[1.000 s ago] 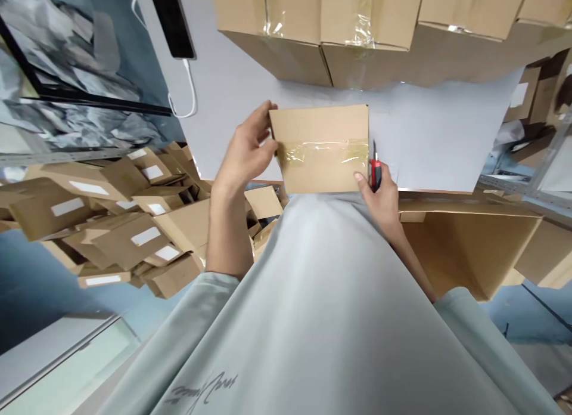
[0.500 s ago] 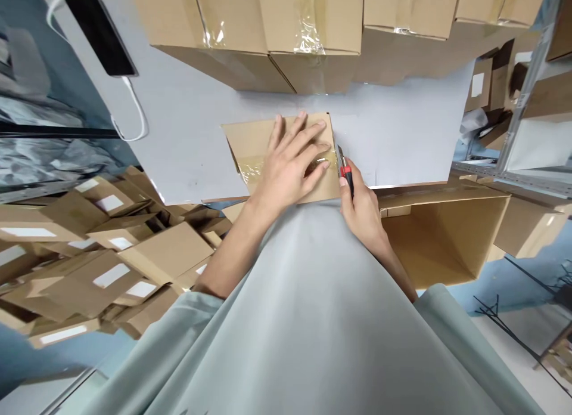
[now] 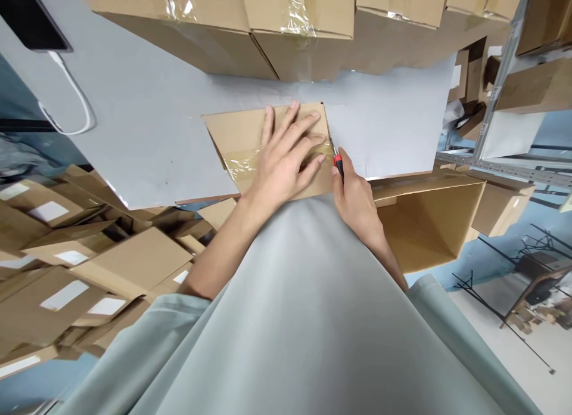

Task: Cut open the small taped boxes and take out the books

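A small cardboard box (image 3: pixel 239 132) with clear tape across it lies at the front edge of the white table (image 3: pixel 156 129). My left hand (image 3: pixel 288 152) rests on its top, fingers spread and pressing on the cardboard. In my right hand (image 3: pixel 353 191) is a red and black utility knife (image 3: pixel 338 163), gripped by its handle. Its blade tip meets the right edge of the box, where the tape runs over. What lies inside the box is hidden.
Several taped cartons (image 3: pixel 299 12) line the back of the table. A phone (image 3: pixel 31 18) with a white cable lies at the far left. Below left is a heap of boxes (image 3: pixel 138 263); an open carton (image 3: pixel 424 230) stands below right, near a metal shelf (image 3: pixel 496 87).
The utility knife's blade has come against the box's right edge, its tip now partly out of sight. My left hand stays on the box. The whole view has shifted and turned slightly.
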`<action>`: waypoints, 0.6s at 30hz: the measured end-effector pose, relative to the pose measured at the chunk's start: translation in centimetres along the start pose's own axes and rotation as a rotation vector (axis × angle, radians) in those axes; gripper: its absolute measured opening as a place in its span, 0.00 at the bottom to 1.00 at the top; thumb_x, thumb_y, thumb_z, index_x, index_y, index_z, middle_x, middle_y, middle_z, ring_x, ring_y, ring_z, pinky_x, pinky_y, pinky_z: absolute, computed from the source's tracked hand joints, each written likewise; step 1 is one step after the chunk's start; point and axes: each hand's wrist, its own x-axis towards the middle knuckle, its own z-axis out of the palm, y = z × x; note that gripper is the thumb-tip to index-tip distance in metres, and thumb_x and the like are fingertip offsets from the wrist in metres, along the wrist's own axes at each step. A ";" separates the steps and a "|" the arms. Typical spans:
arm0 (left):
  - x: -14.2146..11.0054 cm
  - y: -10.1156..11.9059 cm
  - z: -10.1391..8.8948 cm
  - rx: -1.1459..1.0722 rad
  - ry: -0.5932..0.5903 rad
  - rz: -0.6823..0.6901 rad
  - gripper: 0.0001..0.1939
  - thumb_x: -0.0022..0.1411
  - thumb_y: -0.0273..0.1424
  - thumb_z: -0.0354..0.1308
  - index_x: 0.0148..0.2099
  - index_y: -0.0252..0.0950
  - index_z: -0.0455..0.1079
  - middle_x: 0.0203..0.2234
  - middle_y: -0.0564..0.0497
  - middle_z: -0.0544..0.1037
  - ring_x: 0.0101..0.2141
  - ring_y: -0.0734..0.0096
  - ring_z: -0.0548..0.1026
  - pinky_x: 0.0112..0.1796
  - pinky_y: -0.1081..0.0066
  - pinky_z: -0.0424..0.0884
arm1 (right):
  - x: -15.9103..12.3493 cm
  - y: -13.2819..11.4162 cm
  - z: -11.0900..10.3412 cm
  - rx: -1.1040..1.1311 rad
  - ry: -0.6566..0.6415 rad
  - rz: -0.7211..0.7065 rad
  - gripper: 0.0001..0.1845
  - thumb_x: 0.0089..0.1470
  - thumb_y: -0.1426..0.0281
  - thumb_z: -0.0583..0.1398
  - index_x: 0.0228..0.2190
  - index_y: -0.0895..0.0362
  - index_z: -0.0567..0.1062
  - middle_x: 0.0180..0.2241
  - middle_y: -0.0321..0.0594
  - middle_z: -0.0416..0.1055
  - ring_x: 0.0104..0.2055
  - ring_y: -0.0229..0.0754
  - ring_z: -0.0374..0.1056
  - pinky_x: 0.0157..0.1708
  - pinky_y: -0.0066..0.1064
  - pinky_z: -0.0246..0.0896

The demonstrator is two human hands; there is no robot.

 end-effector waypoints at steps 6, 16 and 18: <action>-0.2 0.1 0.4 0.004 -0.013 -0.013 0.24 0.82 0.56 0.54 0.68 0.52 0.75 0.78 0.54 0.70 0.83 0.42 0.49 0.82 0.29 0.34 | 0.6 -2.9 -1.2 -0.136 -0.080 0.107 0.33 0.83 0.61 0.43 0.79 0.61 0.57 0.47 0.54 0.87 0.53 0.66 0.85 0.56 0.56 0.76; -0.1 0.7 0.0 0.063 -0.038 0.006 0.26 0.82 0.56 0.51 0.70 0.52 0.73 0.78 0.50 0.69 0.83 0.45 0.52 0.81 0.31 0.35 | -2.7 -4.8 -0.5 -0.344 -0.186 0.293 0.28 0.82 0.68 0.45 0.73 0.67 0.61 0.50 0.65 0.86 0.55 0.65 0.85 0.53 0.49 0.77; -0.1 0.7 0.0 0.077 -0.040 0.008 0.25 0.82 0.55 0.52 0.71 0.53 0.73 0.78 0.50 0.69 0.83 0.44 0.52 0.81 0.31 0.35 | -3.2 -4.6 -0.5 -0.331 -0.203 0.293 0.28 0.81 0.69 0.44 0.74 0.69 0.61 0.51 0.65 0.86 0.55 0.65 0.85 0.54 0.49 0.76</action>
